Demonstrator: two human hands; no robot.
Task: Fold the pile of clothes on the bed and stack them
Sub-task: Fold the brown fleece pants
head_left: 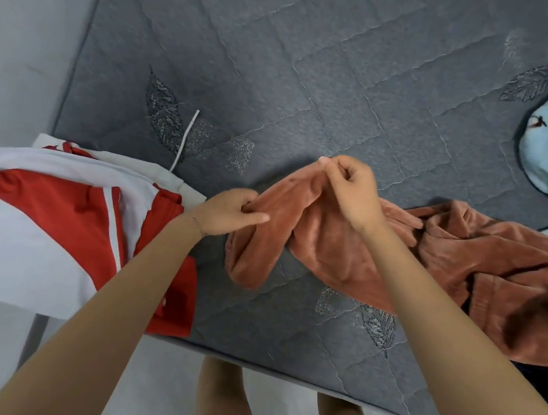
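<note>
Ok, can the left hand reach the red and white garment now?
Probably yes: the red and white garment lies right beside the left hand, nothing between, but that hand grips the rust garment.

One camera only, worn on my head. It looks forward and steeply down, past the near edge of the bed (315,59), so the mattress fills the frame from 9 o'clock round through 12 to 3. The lens is wide and bends the mattress edges. My forearms (115,292) come in from about 7 and 5 o'clock and meet near the centre. There my left grip (231,211) and right grip (352,192) sit close under the lens, each pinching the rust garment (322,246). At 6 o'clock the view drops almost straight down to my legs (221,401) and the floor (159,381).
</note>
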